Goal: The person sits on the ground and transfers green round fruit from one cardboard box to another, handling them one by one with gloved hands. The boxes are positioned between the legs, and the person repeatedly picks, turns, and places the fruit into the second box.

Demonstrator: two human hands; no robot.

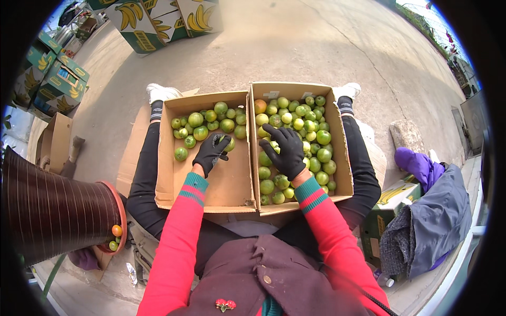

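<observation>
Two open cardboard boxes stand side by side between my legs. Green tomatoes (196, 119) lie loose in the far part of the left box (226, 181), whose near part shows bare cardboard. Over that box, my left hand (212, 152), in a black glove, has its fingers closed around a green tomato (229, 143). The right box (345, 158) is covered with many more green tomatoes (323, 137), and one orange-tinged tomato (260, 106) sits at its far left corner. My gloved right hand (287, 151) reaches onto these, thumb and forefinger apart, partly hiding the tomatoes beneath.
A large brown ribbed basket (58, 210) lies on its side at left, with an orange tomato (117, 230) at its red rim. Banana cartons (158, 23) stand at the far left. Right of me, a grey jacket (432, 221) drapes over a carton beside a stone block (406, 137).
</observation>
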